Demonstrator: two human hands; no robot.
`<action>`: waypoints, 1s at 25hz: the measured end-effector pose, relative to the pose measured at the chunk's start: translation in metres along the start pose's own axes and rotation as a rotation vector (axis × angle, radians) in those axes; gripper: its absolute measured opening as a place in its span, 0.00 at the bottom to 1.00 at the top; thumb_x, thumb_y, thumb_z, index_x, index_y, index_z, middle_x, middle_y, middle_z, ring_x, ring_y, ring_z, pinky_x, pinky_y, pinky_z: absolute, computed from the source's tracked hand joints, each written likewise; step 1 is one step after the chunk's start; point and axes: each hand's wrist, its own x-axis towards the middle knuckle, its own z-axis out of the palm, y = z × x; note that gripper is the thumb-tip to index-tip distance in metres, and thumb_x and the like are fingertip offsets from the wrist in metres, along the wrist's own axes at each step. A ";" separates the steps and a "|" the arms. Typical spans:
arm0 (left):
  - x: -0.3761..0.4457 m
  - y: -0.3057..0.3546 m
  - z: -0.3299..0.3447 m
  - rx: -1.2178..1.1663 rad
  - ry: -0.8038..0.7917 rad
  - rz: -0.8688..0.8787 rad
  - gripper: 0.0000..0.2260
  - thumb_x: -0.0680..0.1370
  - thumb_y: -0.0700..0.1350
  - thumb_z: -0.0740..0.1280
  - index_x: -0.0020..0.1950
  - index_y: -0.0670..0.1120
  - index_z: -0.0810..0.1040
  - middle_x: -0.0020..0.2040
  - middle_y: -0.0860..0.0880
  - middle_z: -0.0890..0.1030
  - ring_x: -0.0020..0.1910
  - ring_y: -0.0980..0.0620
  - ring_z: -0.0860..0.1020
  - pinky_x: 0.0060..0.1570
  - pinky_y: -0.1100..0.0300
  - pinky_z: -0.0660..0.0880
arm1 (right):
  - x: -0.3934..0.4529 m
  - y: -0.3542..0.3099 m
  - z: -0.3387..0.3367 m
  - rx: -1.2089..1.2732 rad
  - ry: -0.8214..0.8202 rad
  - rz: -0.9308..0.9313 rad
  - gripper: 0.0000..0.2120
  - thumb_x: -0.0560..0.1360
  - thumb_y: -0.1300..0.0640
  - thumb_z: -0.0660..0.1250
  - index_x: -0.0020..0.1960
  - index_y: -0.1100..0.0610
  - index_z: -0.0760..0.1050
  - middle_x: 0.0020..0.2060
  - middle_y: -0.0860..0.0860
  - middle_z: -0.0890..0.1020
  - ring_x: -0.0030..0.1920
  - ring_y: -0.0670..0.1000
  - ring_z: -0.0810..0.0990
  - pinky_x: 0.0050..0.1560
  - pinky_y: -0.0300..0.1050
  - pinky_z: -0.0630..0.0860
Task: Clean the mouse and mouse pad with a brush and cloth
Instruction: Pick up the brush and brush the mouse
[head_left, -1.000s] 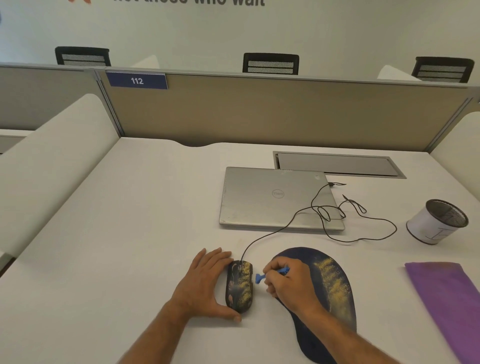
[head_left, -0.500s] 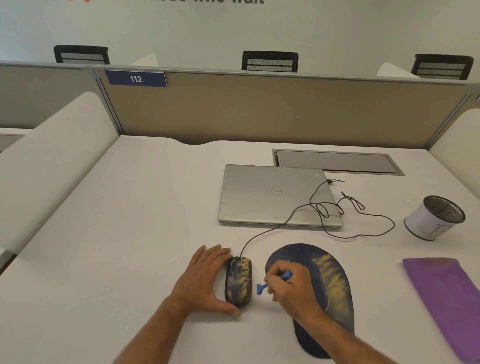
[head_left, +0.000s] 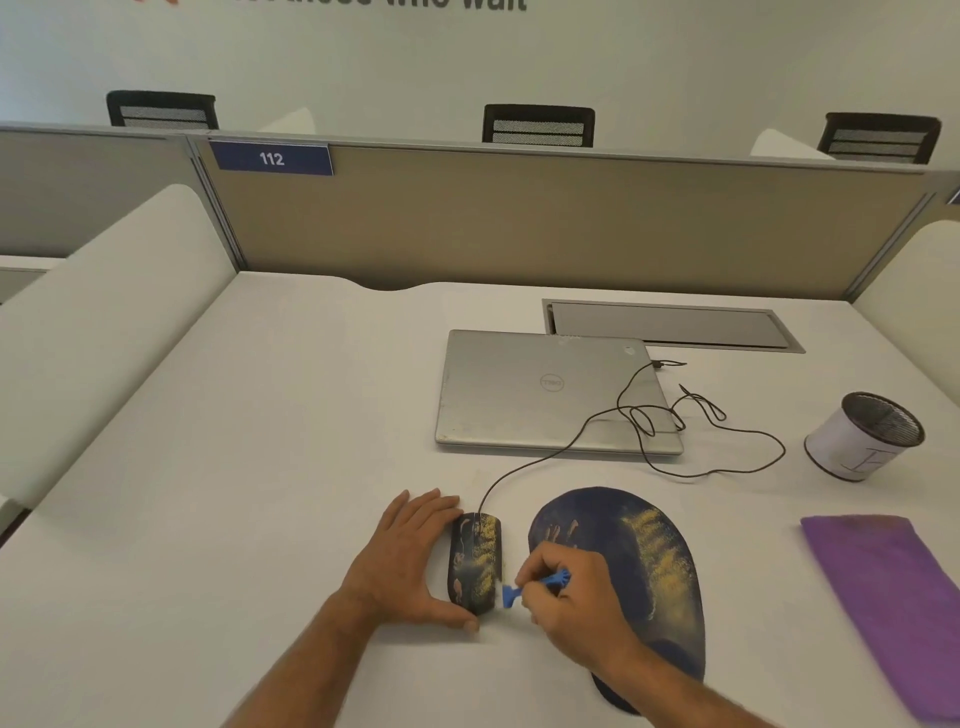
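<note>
**Mouse brushed beside the mouse pad on the desk**

Near the right edge of the desk (head_left: 260, 467) a mesh cup (head_left: 865, 436) with a white wrap is seen tilted; what it holds cannot be made out. The mouse (head_left: 475, 564) lies near the front edge, with yellow dust on its top. It is steadied by the left hand (head_left: 410, 561), whose fingers lie straight and together along its left side, the thumb at its near end. A small blue brush (head_left: 537, 586) is pinched in the curled fingers of the right hand (head_left: 571, 603), and its head touches the mouse's right side. The mouse pad (head_left: 639, 566), also dusted, lies just right of the mouse and is partly hidden by the right arm. The purple cloth (head_left: 888, 597) is cut off at the right edge of the view. The cable (head_left: 571, 441) runs over the closed laptop (head_left: 545, 395).
</note>
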 end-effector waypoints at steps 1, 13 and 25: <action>0.000 0.000 0.000 -0.003 -0.004 -0.002 0.56 0.58 0.83 0.66 0.77 0.51 0.65 0.77 0.55 0.64 0.79 0.56 0.55 0.78 0.49 0.47 | -0.002 -0.001 0.000 -0.027 -0.036 -0.013 0.05 0.65 0.61 0.66 0.34 0.54 0.79 0.30 0.47 0.80 0.31 0.51 0.78 0.28 0.44 0.77; 0.001 0.001 -0.001 -0.006 -0.027 -0.009 0.56 0.57 0.83 0.66 0.78 0.53 0.63 0.78 0.56 0.62 0.79 0.58 0.52 0.79 0.49 0.45 | 0.065 -0.017 -0.007 0.104 0.071 0.338 0.03 0.74 0.61 0.68 0.44 0.55 0.81 0.37 0.54 0.84 0.34 0.50 0.84 0.37 0.43 0.83; 0.001 0.002 -0.003 0.006 -0.025 -0.015 0.56 0.57 0.84 0.65 0.78 0.53 0.63 0.78 0.57 0.61 0.79 0.58 0.52 0.79 0.49 0.45 | 0.060 -0.024 -0.008 0.098 0.036 0.296 0.09 0.72 0.66 0.63 0.35 0.63 0.79 0.27 0.56 0.79 0.23 0.44 0.76 0.24 0.36 0.72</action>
